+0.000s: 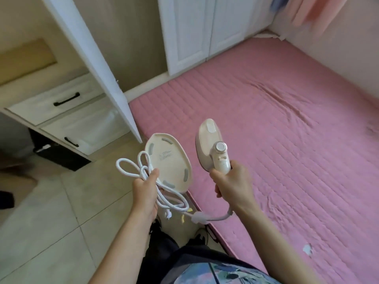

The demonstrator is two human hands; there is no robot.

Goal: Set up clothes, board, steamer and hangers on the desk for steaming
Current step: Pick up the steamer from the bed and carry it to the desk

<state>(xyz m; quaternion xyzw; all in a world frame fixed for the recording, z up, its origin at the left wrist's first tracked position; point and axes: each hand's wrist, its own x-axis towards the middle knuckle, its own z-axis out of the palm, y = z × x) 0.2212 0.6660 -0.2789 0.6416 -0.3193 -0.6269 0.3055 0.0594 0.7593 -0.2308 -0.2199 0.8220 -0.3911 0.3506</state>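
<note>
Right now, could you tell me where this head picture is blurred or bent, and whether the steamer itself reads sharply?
Head view: the steamer in the right hand and the cord in the left hand are fairly sharp; the pink cloth at top right smears with blur; the wardrobe door leans, bent by the wide lens; light is soft, without glare.

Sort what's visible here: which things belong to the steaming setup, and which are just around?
Belongs to the job:
cream handheld steamer, held by right hand
cream flat plastic base and coiled white cord, held by left hand

Just around:
pink quilted mattress
white drawers with black handles
open white wardrobe door
</note>
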